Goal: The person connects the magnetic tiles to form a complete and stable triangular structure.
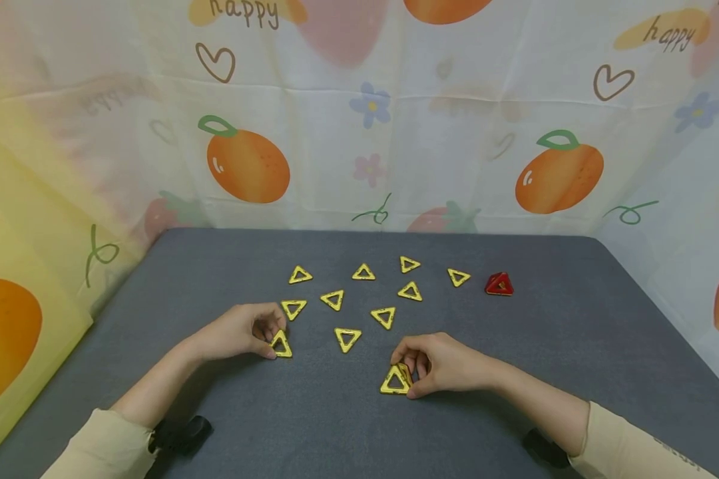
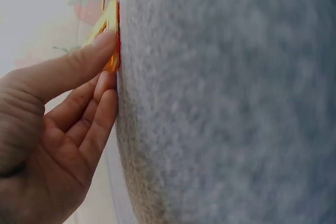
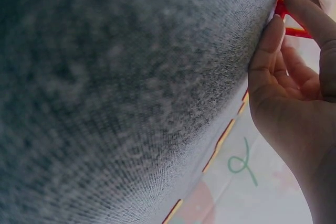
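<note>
In the head view my left hand (image 1: 238,328) pinches a yellow triangular frame (image 1: 283,348) at its left side, between thumb and fingers. The left wrist view shows this triangle (image 2: 113,13) with a red edge, low against the table. To the right, my right hand (image 1: 449,362) holds yellow triangular frames (image 1: 387,387), at least two, standing tilted and close together on the table. Whether they are joined cannot be seen. Red inner faces (image 3: 298,32) show in the right wrist view, partly hidden by the fingers. Nearest between the hands lies another flat yellow triangle (image 1: 348,346).
Several more yellow triangles (image 1: 363,277) lie flat and scattered across the grey table (image 1: 311,412). At the back right sits a red pyramid-like piece (image 1: 500,290). A fruit-printed cloth (image 1: 317,173) hangs behind the table and along its sides.
</note>
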`<state>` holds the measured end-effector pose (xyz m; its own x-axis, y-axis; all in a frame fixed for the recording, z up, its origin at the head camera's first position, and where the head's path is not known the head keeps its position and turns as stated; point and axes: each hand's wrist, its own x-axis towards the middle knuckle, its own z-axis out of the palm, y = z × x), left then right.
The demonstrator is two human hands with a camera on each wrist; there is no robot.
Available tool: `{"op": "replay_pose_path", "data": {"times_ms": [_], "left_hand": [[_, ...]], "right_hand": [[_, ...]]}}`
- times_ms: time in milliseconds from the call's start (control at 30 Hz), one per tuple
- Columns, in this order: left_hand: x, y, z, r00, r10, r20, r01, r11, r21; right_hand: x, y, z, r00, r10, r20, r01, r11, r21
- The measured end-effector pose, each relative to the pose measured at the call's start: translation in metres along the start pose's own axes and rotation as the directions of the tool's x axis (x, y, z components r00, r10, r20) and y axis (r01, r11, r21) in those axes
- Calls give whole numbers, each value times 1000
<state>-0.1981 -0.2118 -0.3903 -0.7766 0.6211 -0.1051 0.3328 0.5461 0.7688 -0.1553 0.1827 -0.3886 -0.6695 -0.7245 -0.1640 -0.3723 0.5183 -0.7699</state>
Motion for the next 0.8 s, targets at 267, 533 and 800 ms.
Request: {"op": "replay_pose_path", "data": {"times_ms": [267, 533, 800], "left_hand": [[7, 7, 5, 988, 90, -126, -76, 992, 105], [19, 32, 16, 977, 152, -147, -132, 981, 139], [30, 67, 38, 991, 118, -60, -118, 993, 6]], "right_hand": [[0, 1, 0, 1000, -7, 2, 7, 1000, 3], [1, 1, 0, 1000, 1, 7, -1, 1000, 6], [0, 0, -1, 1000, 6, 6, -7, 1000, 7]]}}
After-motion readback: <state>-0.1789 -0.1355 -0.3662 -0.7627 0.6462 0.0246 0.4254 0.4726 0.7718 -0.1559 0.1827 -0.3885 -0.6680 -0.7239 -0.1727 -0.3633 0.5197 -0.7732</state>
